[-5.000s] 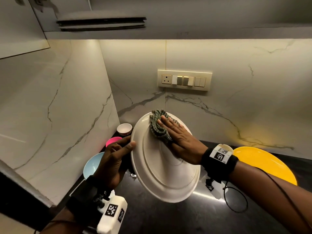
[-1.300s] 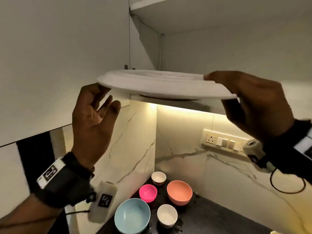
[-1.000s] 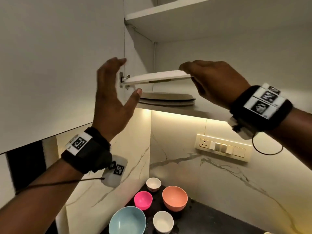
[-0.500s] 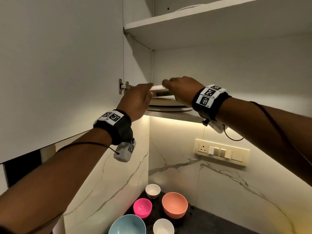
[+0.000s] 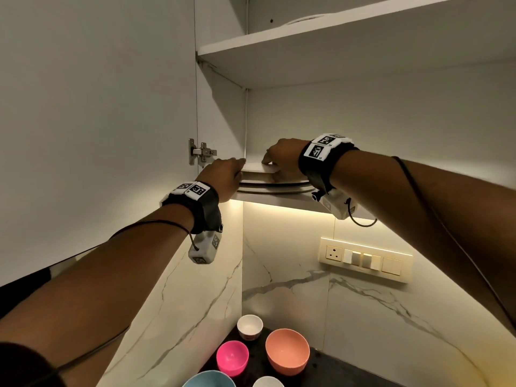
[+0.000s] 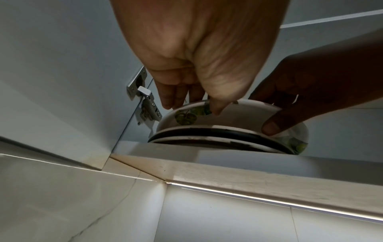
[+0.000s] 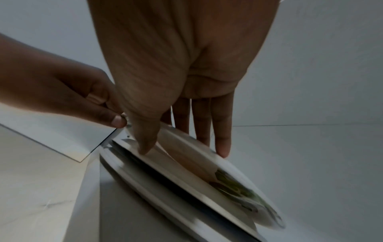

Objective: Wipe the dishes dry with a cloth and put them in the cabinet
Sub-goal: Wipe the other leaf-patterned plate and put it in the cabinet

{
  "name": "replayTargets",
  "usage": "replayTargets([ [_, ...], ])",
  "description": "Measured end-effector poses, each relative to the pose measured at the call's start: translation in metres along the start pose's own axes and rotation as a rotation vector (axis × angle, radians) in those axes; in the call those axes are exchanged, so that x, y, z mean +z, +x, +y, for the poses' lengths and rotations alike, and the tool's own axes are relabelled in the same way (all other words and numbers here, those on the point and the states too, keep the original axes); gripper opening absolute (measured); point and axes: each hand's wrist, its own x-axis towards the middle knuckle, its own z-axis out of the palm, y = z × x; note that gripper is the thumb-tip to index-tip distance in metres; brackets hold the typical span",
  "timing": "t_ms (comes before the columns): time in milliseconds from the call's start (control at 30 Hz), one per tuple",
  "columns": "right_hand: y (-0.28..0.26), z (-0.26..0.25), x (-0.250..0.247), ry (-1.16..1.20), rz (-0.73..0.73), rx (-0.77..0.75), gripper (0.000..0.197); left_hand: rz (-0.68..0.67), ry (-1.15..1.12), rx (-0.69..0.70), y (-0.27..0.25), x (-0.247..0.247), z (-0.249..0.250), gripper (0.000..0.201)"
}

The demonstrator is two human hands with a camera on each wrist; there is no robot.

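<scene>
A white plate (image 5: 258, 171) with green leaf prints on its underside (image 6: 228, 117) lies tilted just over a stack of plates (image 5: 275, 188) on the cabinet's lower shelf (image 5: 279, 199). My left hand (image 5: 226, 174) pinches its left rim, thumb below and fingers above (image 6: 186, 98). At the near right rim, my right hand (image 5: 282, 160) holds the plate with the thumb under it (image 6: 271, 127) and straight fingers on top (image 7: 221, 139). The plate (image 7: 196, 163) is blurred in the right wrist view. No cloth is in view.
The open cabinet door (image 5: 97, 135) with its hinge (image 5: 202, 153) stands close on the left. An upper shelf (image 5: 335, 37) runs overhead. Below on the dark counter sit a small white bowl (image 5: 250, 326), a pink bowl (image 5: 232, 357), an orange bowl (image 5: 287, 350) and a blue bowl (image 5: 209, 379).
The plate went from wiping at the counter up into the cabinet. Over the last second both hands carried it in and lowered it onto the stack.
</scene>
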Motion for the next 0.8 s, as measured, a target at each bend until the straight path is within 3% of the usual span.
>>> replayTargets([
  [300, 0.002, 0.003, 0.011, 0.008, -0.127, 0.011, 0.044, -0.135, -0.079, -0.078, 0.004, 0.002, -0.003, 0.048],
  [533, -0.004, -0.001, 0.018, 0.101, -0.166, 0.074, 0.057, -0.173, -0.234, -0.106, -0.001, 0.013, -0.008, 0.057],
  [667, -0.021, -0.003, 0.004, 0.184, -0.102, 0.059, 0.063, -0.086, -0.300, -0.061, -0.010, 0.012, -0.001, 0.064],
  [800, -0.061, -0.014, -0.008, 0.236, 0.050, -0.024, 0.067, 0.159, -0.387, 0.056, -0.040, 0.009, 0.021, 0.056],
])
